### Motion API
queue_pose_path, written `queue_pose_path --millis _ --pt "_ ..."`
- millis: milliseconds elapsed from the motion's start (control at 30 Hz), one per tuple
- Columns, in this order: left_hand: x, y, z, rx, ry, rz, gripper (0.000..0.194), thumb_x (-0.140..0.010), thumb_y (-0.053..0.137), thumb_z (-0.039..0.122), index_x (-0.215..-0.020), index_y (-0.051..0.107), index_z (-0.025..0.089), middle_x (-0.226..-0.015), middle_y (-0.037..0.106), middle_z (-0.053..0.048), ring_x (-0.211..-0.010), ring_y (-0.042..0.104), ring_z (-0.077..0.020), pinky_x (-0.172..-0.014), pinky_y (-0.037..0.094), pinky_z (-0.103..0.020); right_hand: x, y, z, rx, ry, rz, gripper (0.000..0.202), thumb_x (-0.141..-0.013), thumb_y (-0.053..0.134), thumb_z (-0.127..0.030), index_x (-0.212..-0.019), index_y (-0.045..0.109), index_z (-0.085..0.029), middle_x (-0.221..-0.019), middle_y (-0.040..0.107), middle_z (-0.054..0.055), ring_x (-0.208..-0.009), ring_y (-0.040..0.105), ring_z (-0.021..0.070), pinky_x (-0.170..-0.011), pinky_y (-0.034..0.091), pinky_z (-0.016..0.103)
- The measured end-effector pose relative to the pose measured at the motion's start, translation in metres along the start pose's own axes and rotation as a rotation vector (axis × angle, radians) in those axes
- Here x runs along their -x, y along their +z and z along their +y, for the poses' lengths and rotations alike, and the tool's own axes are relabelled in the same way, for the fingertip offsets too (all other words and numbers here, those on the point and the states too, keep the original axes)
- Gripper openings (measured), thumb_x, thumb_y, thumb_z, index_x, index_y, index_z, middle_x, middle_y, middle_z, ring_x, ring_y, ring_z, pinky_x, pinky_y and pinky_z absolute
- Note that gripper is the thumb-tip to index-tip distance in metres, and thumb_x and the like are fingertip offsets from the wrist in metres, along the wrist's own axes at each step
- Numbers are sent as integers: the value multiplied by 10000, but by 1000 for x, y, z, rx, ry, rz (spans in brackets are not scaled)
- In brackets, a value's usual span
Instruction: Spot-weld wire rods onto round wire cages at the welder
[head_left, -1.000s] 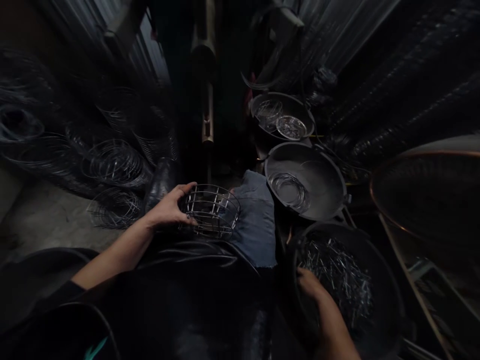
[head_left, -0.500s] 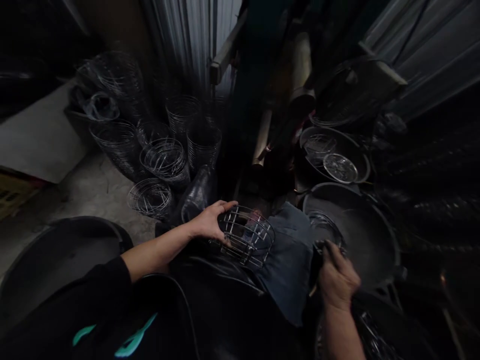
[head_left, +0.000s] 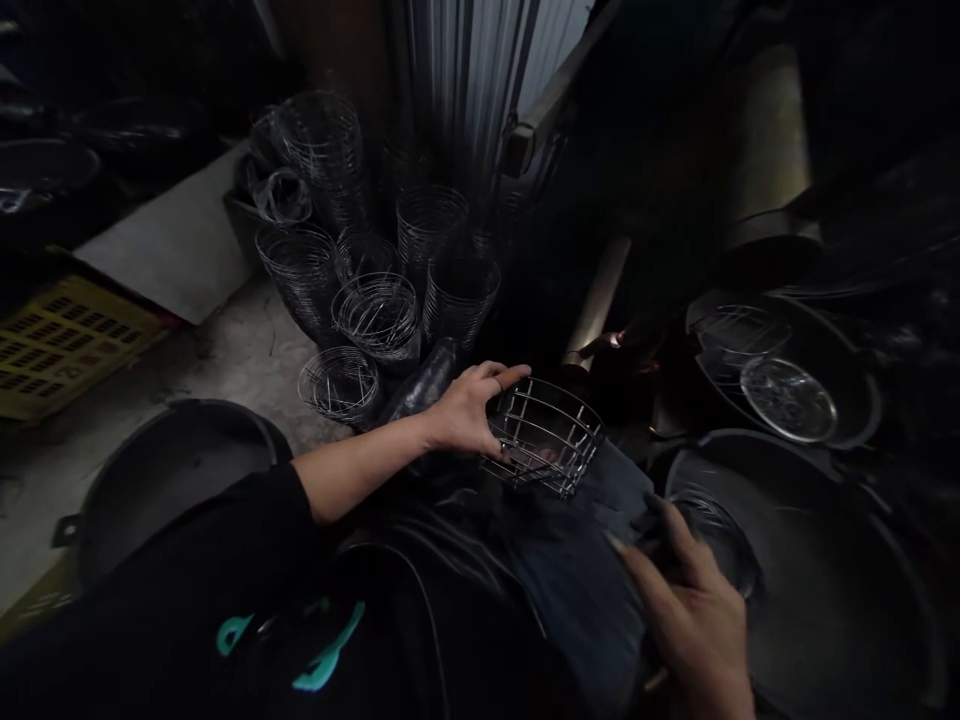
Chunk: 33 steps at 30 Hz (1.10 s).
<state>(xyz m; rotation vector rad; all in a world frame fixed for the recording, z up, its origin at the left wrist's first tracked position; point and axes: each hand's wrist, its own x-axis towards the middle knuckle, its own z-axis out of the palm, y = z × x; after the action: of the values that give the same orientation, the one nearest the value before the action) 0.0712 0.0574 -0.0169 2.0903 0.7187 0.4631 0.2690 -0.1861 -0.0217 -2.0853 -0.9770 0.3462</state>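
My left hand (head_left: 471, 408) is closed on the left side of a small round wire basket (head_left: 559, 435). The basket is tilted, above a blue denim cloth (head_left: 577, 610) over my lap. To the right of the cloth is my right hand (head_left: 697, 610), its thumb and forefinger stretched apart. Something dark shows between them, too dim to make out; the other fingers are partly hidden. Close beyond this hand, a coil of wire rings (head_left: 716, 535) lies in a wide dark basin (head_left: 832, 560).
Stacks of wire baskets (head_left: 379, 315) stand on the floor ahead to the left. A black basin (head_left: 180, 490) and a yellow crate (head_left: 67, 340) are at the left. Another basin (head_left: 862, 400) at the right holds wire pieces. Pipe-like bars (head_left: 604, 295) jut out ahead.
My view has swung left. The basket, still in my left hand, has been turned. My right hand has gone from closed to thumb and forefinger spread.
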Motion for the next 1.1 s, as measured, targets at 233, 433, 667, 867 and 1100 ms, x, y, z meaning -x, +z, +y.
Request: queue_pose_path --millis 233,433,667,867,1100 --pt "2 10 2 -101 30 -30 1144 -420 883 467 -1443 413 264 -1306 487 -115 -1188 503 -343 -1026 426 -534 -38 14 -86 -132 -330 -589 298 -865 597 -478 -947 781 -258 -823 742 44 -727 699 188 -642 554 263" --pt "8 13 7 -203 45 -52 1052 -523 813 544 -1446 403 250 -1335 483 -143 -1182 481 -358 -996 408 -582 -53 46 -79 218 -515 -418 282 -882 543 -355 -982 763 -209 -871 747 70 -812 683 225 -703 514 324" --pt "3 10 9 -175 51 10 1040 -518 797 582 -1431 424 250 -1323 506 -132 -1156 510 -338 -998 418 -550 -42 46 -75 488 -816 -273 260 -895 510 -186 -1044 723 -179 -833 731 64 -849 607 247 -683 406 344" --pt "-14 6 18 -163 81 64 1049 -526 797 610 -1435 420 247 -1322 508 -129 -1162 509 -331 -1012 415 -549 -65 40 -72 320 -917 -145 230 -937 516 -220 -980 734 -161 -775 713 53 -755 584 191 -643 401 302" --pt "-46 1 25 -121 86 116 1074 -491 832 554 -1436 421 249 -1304 506 -126 -1181 494 -338 -1028 411 -546 -101 32 -76 283 -973 -104 181 -898 573 -169 -969 737 -138 -761 716 46 -682 571 176 -650 444 308"
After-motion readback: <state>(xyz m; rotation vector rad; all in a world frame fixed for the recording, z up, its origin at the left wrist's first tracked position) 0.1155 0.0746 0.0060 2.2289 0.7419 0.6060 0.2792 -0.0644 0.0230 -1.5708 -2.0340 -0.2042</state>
